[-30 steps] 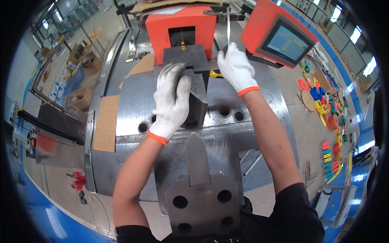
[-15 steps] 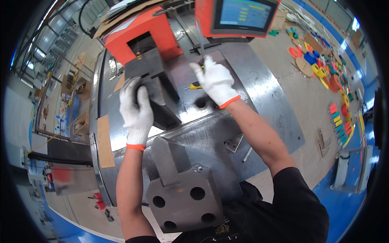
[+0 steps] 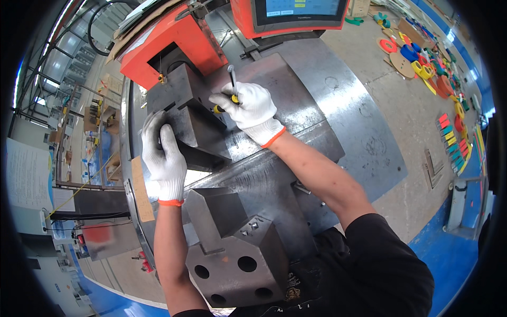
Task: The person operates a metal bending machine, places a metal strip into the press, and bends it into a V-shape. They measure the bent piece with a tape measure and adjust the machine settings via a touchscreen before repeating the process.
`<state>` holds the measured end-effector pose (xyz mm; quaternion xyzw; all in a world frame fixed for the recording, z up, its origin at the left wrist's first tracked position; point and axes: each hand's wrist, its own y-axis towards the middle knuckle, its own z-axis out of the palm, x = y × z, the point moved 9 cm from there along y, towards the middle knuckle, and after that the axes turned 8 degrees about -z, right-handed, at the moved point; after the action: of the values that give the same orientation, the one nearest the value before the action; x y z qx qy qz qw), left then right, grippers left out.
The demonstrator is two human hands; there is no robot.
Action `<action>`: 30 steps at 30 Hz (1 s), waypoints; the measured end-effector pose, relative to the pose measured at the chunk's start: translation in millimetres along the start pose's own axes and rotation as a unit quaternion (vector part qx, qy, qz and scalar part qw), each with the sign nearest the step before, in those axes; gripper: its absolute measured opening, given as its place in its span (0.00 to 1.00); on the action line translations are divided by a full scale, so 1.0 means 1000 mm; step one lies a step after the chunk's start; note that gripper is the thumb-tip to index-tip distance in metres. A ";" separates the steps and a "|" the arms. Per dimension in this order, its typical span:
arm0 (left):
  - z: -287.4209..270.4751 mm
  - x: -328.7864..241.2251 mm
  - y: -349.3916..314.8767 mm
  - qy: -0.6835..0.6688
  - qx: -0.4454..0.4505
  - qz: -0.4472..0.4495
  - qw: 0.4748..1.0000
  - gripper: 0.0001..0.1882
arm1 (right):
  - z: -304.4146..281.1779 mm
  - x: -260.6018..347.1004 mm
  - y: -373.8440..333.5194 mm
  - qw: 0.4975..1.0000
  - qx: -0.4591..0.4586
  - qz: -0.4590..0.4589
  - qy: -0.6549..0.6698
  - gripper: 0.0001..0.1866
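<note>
My gloved left hand (image 3: 163, 153) grips the left side of a dark stepped steel block (image 3: 198, 124), its thumb apart from the fingers. That block lies on the metal table in front of a red housing. To its right, my gloved right hand (image 3: 251, 108) is closed around a slim hand tool (image 3: 232, 76) with a metal shaft pointing up. Yellow-and-black parts show by the fist and below the thumb; the tool's exact kind is hidden. Nearer to me stands a second steel block (image 3: 240, 280), with several round holes in its face and an upright wedge on top.
An opening faces me in the red housing (image 3: 174, 42) at the far left; a screen (image 3: 296, 11) in a red frame stands beside it. Cardboard (image 3: 141, 190) lies along the table's left edge. Coloured rings and tape rolls (image 3: 422, 68) cover the floor at right.
My right hand has moved left and slightly down, closer to the stepped block, with the tool. The view has shifted a little; my left hand stays on the block.
</note>
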<state>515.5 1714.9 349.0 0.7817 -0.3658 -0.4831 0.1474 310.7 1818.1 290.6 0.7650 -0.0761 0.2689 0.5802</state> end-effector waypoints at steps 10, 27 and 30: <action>0.000 0.001 0.001 0.015 0.005 0.011 1.000 0.14 | 0.004 0.023 -0.005 0.894 0.245 -0.376 0.010 0.20; -0.005 -0.005 -0.002 0.026 -0.026 0.066 0.997 0.13 | 0.060 -0.046 0.035 0.888 0.386 0.204 -0.144 0.32; -0.007 -0.010 -0.002 0.036 -0.032 0.071 0.996 0.13 | 0.063 -0.057 0.030 0.872 0.410 0.218 -0.153 0.32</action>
<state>519.3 1722.6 358.0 0.7653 -0.3990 -0.4549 0.2193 269.9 1738.5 276.3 0.9300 -0.2116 0.2747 0.1218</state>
